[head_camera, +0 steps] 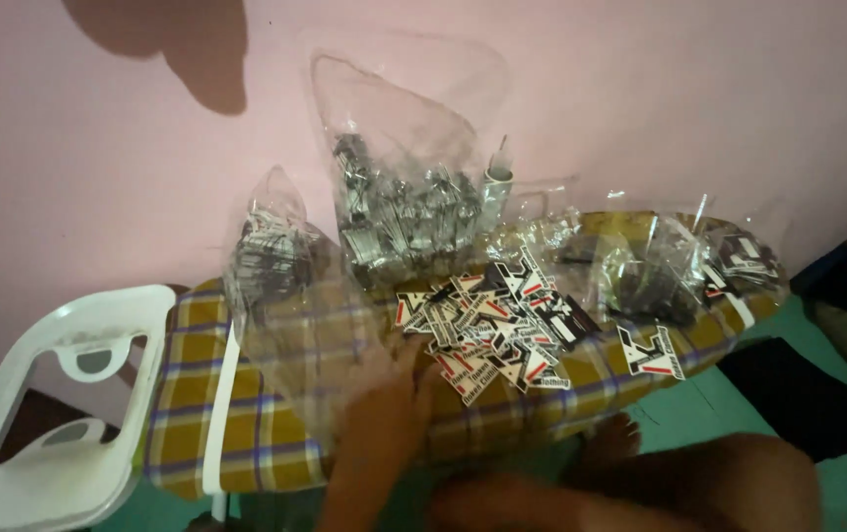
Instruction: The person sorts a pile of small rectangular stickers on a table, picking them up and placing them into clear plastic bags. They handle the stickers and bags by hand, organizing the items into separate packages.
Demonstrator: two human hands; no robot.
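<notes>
My left hand [384, 399] reaches up from the bottom middle and lies on the yellow plaid cloth [197, 433] of an ironing board. Its blurred fingers are spread, and the fingertips touch the left edge of a loose pile of black, white and red card tags [502, 330]. The hand also rests against the lower part of a clear plastic bag [290, 296] with dark tags bunched at its top. Nothing is gripped in the hand. My right hand is out of view.
A taller clear bag of tags [404, 212] leans on the pink wall. More clear bags [679, 266] lie at the board's right end, with a single tag [652, 353] near them. A white iron rest [68, 394] is at the left. My leg [679, 488] and the green floor are below.
</notes>
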